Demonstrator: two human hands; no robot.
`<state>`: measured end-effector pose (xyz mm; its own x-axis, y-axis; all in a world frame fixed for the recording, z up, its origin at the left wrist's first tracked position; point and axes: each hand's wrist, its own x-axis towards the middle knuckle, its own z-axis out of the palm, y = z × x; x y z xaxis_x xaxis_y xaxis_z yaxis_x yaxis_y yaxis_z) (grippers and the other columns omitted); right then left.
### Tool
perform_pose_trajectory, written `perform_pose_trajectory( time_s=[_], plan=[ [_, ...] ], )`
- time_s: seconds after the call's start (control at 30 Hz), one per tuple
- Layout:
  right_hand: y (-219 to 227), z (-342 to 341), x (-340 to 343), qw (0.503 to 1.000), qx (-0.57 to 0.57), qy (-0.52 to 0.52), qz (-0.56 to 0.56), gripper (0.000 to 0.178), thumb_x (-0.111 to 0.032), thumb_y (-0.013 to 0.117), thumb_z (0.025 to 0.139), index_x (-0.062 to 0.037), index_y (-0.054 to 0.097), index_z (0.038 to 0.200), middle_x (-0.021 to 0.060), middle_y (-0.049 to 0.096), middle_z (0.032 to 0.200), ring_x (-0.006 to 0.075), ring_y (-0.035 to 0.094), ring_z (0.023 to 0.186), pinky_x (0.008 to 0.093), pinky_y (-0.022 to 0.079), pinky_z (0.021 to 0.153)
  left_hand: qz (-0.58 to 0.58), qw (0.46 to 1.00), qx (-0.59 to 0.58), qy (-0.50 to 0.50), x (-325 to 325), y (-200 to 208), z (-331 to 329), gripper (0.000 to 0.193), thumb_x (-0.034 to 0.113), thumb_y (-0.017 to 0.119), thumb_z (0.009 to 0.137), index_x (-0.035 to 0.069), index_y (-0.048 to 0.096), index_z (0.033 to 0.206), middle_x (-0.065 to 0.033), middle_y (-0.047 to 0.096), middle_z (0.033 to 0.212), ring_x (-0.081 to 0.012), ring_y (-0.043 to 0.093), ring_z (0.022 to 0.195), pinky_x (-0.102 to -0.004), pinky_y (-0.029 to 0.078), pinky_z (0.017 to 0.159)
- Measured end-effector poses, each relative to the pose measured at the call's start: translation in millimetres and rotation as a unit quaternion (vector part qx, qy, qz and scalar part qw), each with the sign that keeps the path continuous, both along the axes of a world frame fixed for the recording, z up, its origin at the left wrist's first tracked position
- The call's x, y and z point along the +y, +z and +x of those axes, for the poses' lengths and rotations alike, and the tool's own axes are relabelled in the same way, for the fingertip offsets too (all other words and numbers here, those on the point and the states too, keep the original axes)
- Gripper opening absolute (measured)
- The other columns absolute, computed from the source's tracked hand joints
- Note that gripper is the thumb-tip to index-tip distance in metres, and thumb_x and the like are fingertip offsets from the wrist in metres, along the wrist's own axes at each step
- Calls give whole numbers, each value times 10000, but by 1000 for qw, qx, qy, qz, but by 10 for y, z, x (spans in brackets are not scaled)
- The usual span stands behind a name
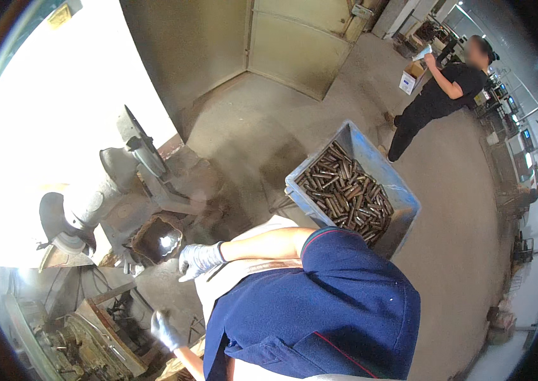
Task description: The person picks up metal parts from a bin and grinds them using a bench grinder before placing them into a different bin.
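Note:
My right hand (200, 259), in a grey-white knit glove, is stretched out just beside a rough, rusty vessel (142, 244) that has a bright glint inside. Its fingers look loosely extended, and nothing shows in them. Lower down, my left hand (166, 331), also gloved, is somewhat blurred; its fingers appear stretched out with no object visible. A double-ended grinder (94, 200) stands beyond the vessel, with a wheel under a guard at each end. To my right is a blue plastic crate (380, 166) holding many dark metal cylindrical pieces (348, 193).
A dirty, worn machine (91, 340) sits at the lower left. Behind the grinder rises a glaring white panel (91, 82). Metal doors (300, 47) are at the far side. A person (440, 95) in black stands beyond the crate, near an open cardboard box (412, 77).

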<state>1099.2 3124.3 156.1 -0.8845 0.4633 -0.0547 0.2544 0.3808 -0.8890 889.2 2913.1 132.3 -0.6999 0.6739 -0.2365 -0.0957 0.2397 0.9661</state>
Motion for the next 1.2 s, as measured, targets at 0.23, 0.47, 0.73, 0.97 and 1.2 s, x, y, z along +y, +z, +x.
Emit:
perform_pose_trajectory(
  time_s=[0.23, 0.47, 0.73, 0.97, 1.2],
  plan=[
    [-99, -303, -237, 1000, 2, 8, 29, 361, -417, 687, 705, -56, 679, 707, 114, 649, 675, 274, 626, 638, 353, 493, 610, -4, 985, -15, 170, -884, 36, -589, 169, 152, 607, 841, 7, 612, 929, -60, 633, 832, -148, 582, 730, -278, 493, 685],
    [-143, -529, -407, 998, -11, 64, 28, 370, -421, 685, 707, -51, 687, 727, 120, 658, 700, 274, 636, 677, 364, 496, 641, 22, 961, -17, 275, -1791, 40, -534, 322, 197, 539, 893, -21, 523, 1129, -136, 579, 1091, -265, 571, 984, -332, 460, 882],
    [498, -511, 5, 992, -40, 92, -82, 240, -262, 635, 822, -38, 684, 894, 69, 672, 816, 139, 601, 733, 287, 482, 672, -96, 955, -74, 270, -1478, 695, -485, 535, 459, 470, 887, 66, 517, 1248, -112, 510, 1272, -234, 488, 1158, -404, 379, 978],
    [-210, -545, -412, 953, -58, 193, -227, 223, -144, 576, 880, 46, 645, 975, 79, 663, 870, 113, 600, 775, 249, 483, 733, -350, 877, 91, 316, -2998, 368, 322, 247, 184, 622, 839, -30, 631, 962, -37, 670, 822, -134, 586, 727, -281, 473, 725],
    [-302, -549, -324, 935, -114, 220, -254, 279, -182, 549, 907, 59, 623, 1026, 105, 654, 947, 154, 621, 845, 275, 498, 791, -361, 893, 116, 243, -3111, 45, 624, 211, 183, 589, 775, 37, 667, 906, -139, 657, 801, -243, 610, 691, -342, 475, 695]
  ],
)
